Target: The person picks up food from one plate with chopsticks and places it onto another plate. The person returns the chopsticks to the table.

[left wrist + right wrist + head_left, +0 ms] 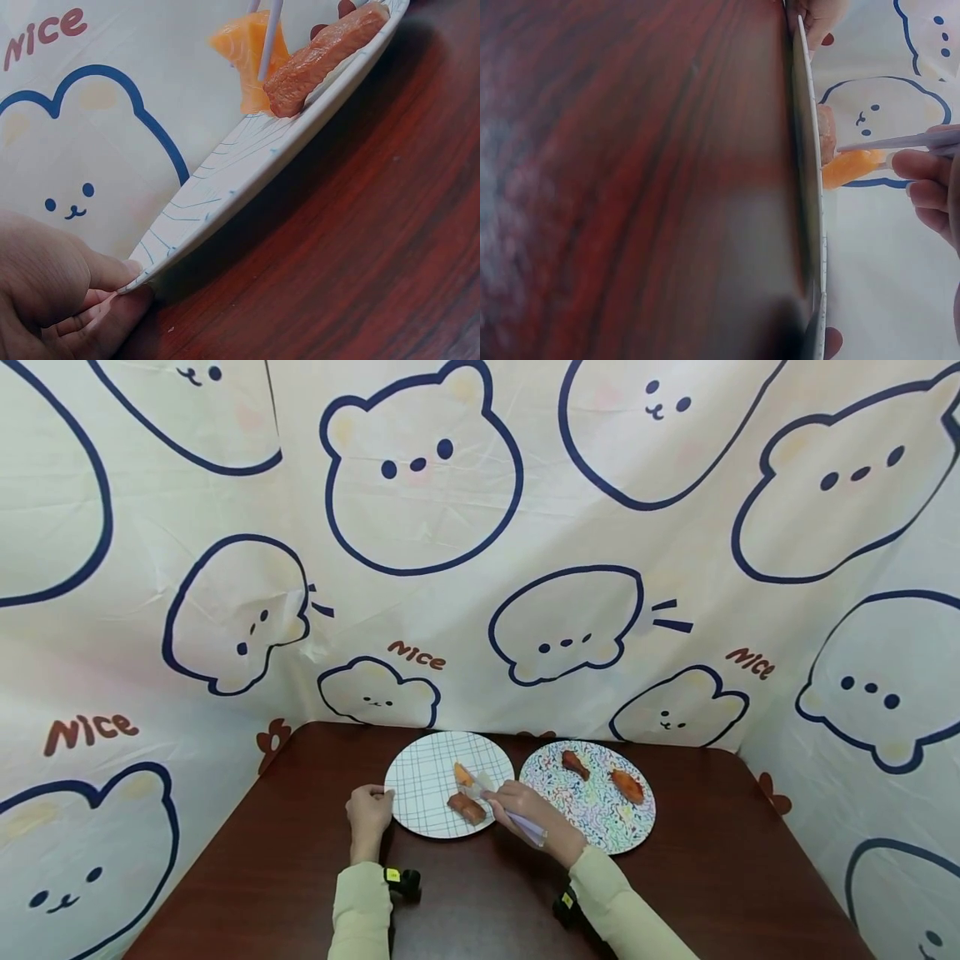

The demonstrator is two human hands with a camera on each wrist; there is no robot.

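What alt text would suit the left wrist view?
The left hand pinches the rim of a blue-lined white plate. Two lilac sticks reach an orange food piece on it, beside a brown piece, with bear-print cloth behind.

Soft, even light is filling the head view, brightening the printed sheet (pixel 420 539) and leaving the dark surface (pixel 480 910) dimmer. In the left wrist view, the grid plate (pixel 225 180) is casting a dark shadow beneath its rim. In the right wrist view, the surface is blurring heavily, and pale, hazy glare is spreading along the left edge.
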